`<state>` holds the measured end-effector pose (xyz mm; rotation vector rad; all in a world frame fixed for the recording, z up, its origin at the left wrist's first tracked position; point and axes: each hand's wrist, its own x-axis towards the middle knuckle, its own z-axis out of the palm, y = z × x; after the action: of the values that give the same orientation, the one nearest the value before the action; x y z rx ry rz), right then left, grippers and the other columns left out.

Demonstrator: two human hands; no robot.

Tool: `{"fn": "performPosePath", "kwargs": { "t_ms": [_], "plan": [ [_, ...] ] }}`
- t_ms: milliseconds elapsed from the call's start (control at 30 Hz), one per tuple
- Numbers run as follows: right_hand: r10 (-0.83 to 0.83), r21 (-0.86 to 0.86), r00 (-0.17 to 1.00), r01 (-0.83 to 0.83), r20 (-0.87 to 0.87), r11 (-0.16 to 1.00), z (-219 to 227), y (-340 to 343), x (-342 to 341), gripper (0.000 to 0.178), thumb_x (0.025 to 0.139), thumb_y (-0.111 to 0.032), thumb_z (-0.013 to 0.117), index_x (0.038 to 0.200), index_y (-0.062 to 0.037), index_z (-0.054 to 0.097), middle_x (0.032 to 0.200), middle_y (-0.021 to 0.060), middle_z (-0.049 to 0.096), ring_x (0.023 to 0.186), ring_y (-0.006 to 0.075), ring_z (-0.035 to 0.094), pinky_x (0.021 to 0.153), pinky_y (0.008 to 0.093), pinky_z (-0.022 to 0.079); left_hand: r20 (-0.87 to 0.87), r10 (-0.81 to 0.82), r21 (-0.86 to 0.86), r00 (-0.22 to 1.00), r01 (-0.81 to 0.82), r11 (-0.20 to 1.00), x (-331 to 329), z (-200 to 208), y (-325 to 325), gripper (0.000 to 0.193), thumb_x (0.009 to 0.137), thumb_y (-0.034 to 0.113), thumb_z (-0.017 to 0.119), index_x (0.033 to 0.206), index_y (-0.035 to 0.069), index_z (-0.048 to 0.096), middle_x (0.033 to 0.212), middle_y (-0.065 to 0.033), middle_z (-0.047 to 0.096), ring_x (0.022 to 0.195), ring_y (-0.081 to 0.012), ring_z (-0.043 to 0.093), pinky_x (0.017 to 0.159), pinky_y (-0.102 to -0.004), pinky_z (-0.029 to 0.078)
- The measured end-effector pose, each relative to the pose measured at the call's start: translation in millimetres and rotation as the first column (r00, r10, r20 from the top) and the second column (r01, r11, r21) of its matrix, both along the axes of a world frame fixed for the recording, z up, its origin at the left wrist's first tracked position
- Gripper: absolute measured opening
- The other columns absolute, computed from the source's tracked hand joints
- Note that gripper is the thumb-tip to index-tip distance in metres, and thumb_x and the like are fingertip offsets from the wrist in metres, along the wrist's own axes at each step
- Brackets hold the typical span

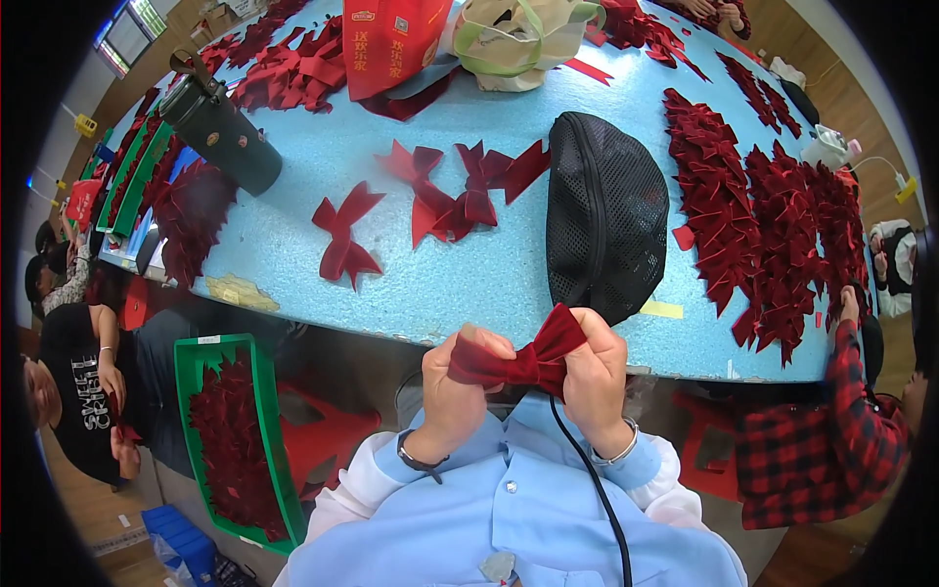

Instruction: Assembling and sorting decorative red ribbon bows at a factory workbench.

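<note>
Between my two hands, in front of my chest and just off the table's near edge, is a dark red velvet bow [523, 364]. My left hand [458, 382] pinches its left loop, thumb on top. The right loop is gripped by my right hand [594, 377], with the fingers curled around its edge. Behind the hands, a black mesh pouch [608, 210] with a zip stands on the blue table [460, 293]. To its left lie a loose red bow [347, 233] and a small group of red bows [460, 191].
A dark flask [223, 132] stands at the left, near a red bag [391, 49] and a cream bag [518, 44]. Rows of bows [719, 186] cover the right side. A green crate [264, 440] of bows sits at lower left. Co-workers sit on both sides.
</note>
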<state>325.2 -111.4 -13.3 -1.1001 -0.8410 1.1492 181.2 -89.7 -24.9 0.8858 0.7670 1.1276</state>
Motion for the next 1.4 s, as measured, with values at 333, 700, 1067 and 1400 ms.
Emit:
{"fn": "performPosePath", "kwargs": {
  "t_ms": [333,700,1067,1400],
  "plan": [
    [-0.076,0.062,0.930,0.058,0.360,0.996,11.9,-1.8,-11.7,0.009,0.090,-0.007,0.056,0.090,0.0018,0.053,0.071,0.0027,0.059,0.063,0.0052,0.054,0.056,0.0195,0.044,-0.036,0.127,0.261,0.991,-0.113,0.959,-3.3,-6.9,1.3,0.031,0.097,0.025,0.045,0.081,0.000,0.053,0.076,-0.0070,0.055,0.062,-0.0094,0.047,0.052,-0.0208,0.038],
    [-0.152,0.251,0.839,0.019,0.523,0.968,-4.8,-3.0,-15.6,0.024,0.091,-0.009,0.051,0.070,0.0023,0.053,0.060,0.0031,0.053,0.055,0.0071,0.048,0.049,0.0231,0.038,-0.285,0.195,0.313,0.938,-0.101,0.944,-10.1,6.1,-1.4,0.008,0.093,0.008,0.050,0.094,0.000,0.050,0.069,-0.0001,0.049,0.063,-0.0056,0.044,0.057,-0.0196,0.038],
    [-0.132,0.258,0.945,0.053,0.299,0.965,-10.9,-4.0,-26.8,0.022,0.085,-0.002,0.047,0.064,0.0039,0.049,0.059,0.0041,0.049,0.052,0.0102,0.042,0.049,0.0239,0.034,0.155,0.085,0.072,0.984,-0.097,0.993,-5.0,2.2,2.9,0.028,0.094,0.013,0.046,0.067,0.008,0.038,0.058,0.0008,0.035,0.052,-0.0093,0.030,0.051,-0.0254,0.027],
    [-0.167,0.093,0.971,0.153,0.173,0.984,-11.7,0.5,-32.4,0.017,0.084,-0.001,0.047,0.069,0.0039,0.050,0.064,0.0020,0.049,0.058,0.0065,0.042,0.052,0.0210,0.034,0.345,0.012,-0.181,0.939,0.054,0.982,-11.3,-1.2,7.2,0.036,0.097,0.021,0.041,0.063,0.011,0.033,0.055,0.0018,0.030,0.046,-0.0095,0.026,0.040,-0.0257,0.020]
  ]
}}
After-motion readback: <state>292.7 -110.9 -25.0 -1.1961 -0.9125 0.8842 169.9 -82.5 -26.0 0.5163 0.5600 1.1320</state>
